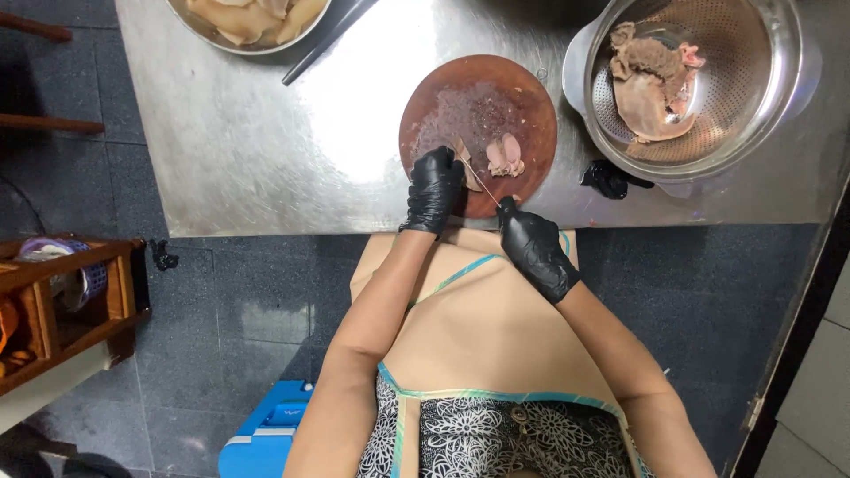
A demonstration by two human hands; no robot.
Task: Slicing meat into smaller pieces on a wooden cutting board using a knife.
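A round reddish-brown chopping board (pixel 522 93) lies on the steel table. My left hand (pixel 434 188), in a black glove, presses a pale strip of raw meat (pixel 467 162) at the board's near edge. My right hand (pixel 531 246), also in a black glove, is closed on a thin knife (pixel 490 188) whose blade angles up toward that strip. A small pile of pinkish cut meat pieces (pixel 506 155) rests on the board just right of my left hand.
A perforated steel colander (pixel 753 106) at the right holds larger raw meat. A metal bowl (pixel 252 22) of pale pieces sits top left beside a dark utensil (pixel 323 44). A black glove (pixel 611 179) lies near the table (pixel 248 150) edge. A wooden shelf (pixel 62 301) stands left, a blue stool (pixel 266 434) below.
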